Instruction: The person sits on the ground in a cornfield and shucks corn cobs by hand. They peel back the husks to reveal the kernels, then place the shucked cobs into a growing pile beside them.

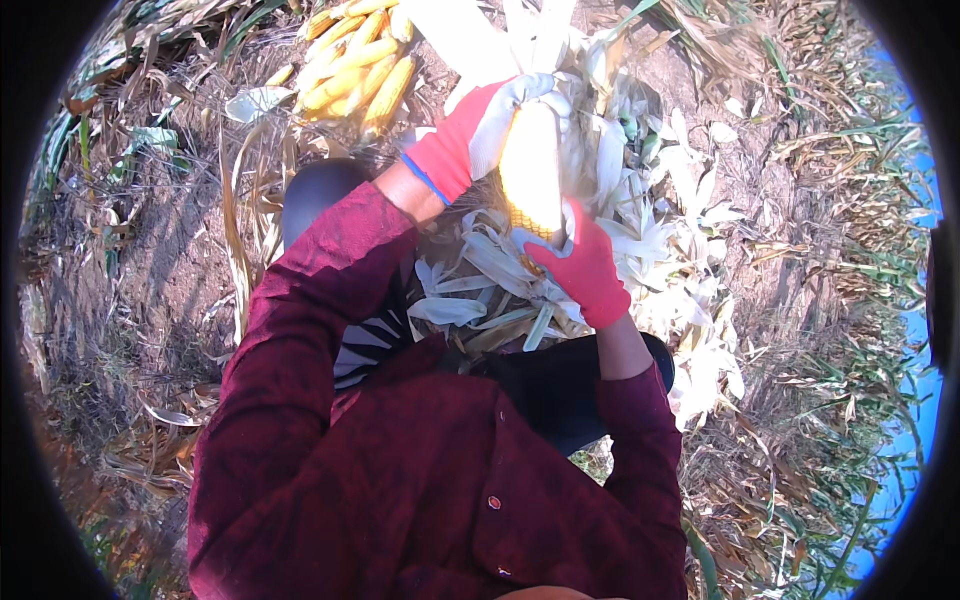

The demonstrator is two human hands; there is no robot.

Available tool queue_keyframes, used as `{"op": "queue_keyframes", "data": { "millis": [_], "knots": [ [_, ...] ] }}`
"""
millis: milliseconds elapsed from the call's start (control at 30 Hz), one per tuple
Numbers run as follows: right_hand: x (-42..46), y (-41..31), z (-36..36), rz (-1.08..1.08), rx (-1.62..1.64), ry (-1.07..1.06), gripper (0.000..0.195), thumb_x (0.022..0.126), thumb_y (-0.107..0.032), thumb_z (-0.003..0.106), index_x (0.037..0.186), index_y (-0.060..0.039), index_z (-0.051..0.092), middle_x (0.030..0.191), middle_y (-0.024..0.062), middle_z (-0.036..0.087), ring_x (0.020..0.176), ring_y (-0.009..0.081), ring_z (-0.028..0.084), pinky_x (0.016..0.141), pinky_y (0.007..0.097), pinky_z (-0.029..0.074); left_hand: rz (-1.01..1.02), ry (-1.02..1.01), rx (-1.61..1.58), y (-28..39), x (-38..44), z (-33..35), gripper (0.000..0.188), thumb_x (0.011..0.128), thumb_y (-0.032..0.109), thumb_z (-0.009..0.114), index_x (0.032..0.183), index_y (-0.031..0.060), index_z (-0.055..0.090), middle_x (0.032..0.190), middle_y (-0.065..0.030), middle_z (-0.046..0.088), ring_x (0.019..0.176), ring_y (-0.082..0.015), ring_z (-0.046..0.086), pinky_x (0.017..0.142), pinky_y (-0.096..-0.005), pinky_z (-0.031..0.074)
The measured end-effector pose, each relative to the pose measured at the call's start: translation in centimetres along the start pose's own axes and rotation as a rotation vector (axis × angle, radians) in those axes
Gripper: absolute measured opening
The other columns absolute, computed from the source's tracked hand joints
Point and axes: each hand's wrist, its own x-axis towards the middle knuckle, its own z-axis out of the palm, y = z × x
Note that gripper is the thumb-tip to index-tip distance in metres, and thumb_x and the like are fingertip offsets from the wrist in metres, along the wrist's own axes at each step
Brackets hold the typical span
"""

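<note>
A yellow ear of corn (531, 169), its kernels bare and glaring in the sun, is held upright in the picture between my two gloved hands. My left hand (506, 120), in a red and white work glove, grips its upper end. Around its lower end are the fingers of my right hand (581, 262), gloved the same way. Pale corn husks (495, 259) lie on the ground beneath the ear. Part of the lower end is hidden by my right glove.
Husked ears of corn (352, 71) lie piled at the upper left. A heap of pale husks (652, 217) spreads to the right of my hands. Dry corn stalks and leaves (847, 262) cover the soil at the right. My bent knees flank the husks.
</note>
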Motion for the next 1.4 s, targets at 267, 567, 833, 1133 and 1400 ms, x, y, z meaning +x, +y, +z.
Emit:
{"op": "queue_keyframes", "data": {
  "millis": [267,567,833,1133,1400],
  "knots": [
    [1.3,1.8,-1.2,-0.136,-0.215,-0.224,0.031,0.08,-0.026,0.069,0.1,-0.003,0.063,0.074,0.0162,0.06,0.065,0.032,0.058,0.06,0.037,0.046,-0.175,0.028,-0.023,-1.9,0.3,-1.7,0.027,0.095,0.024,0.051,0.101,-0.0003,0.06,0.086,-0.0069,0.064,0.076,-0.0154,0.063,0.07,-0.027,0.052],
    [-0.3,2.8,-6.1,0.073,0.595,-0.196,0.018,0.089,-0.011,0.053,0.09,0.0022,0.064,0.071,0.0119,0.065,0.064,0.0201,0.064,0.059,0.0293,0.048,-0.253,-0.041,0.388,-2.3,-0.3,0.4,0.04,0.098,0.033,0.043,0.096,-0.0017,0.062,0.089,-0.0101,0.064,0.082,-0.0178,0.061,0.078,-0.0298,0.049],
    [0.3,1.0,-2.0,0.167,0.687,0.152,0.037,0.081,-0.017,0.071,0.11,0.0,0.058,0.093,0.0102,0.066,0.078,0.0176,0.064,0.073,0.0285,0.052,-0.11,0.139,0.219,-1.7,0.5,0.4,0.033,0.097,0.028,0.045,0.1,0.0006,0.063,0.084,-0.0056,0.065,0.07,-0.012,0.061,0.067,-0.0248,0.051],
    [-0.6,3.8,1.7,0.202,0.482,0.198,0.023,0.078,-0.016,0.073,0.092,-0.0009,0.062,0.084,0.0053,0.064,0.073,0.0121,0.06,0.066,0.0271,0.048,0.074,0.076,0.387,-1.3,0.5,-0.5,0.041,0.098,0.034,0.04,0.098,-0.0012,0.062,0.089,-0.01,0.065,0.082,-0.0166,0.061,0.079,-0.0281,0.048],
    [-0.4,2.8,-3.0,0.184,1.471,0.023,0.012,0.091,-0.017,0.06,0.091,-0.0055,0.06,0.081,0.004,0.06,0.071,0.0102,0.055,0.056,0.0216,0.042,0.217,-0.067,0.497,-1.3,0.4,-1.1,0.042,0.098,0.038,0.041,0.104,0.0015,0.062,0.096,-0.0088,0.065,0.088,-0.0145,0.059,0.084,-0.0271,0.046]
  ]
}}
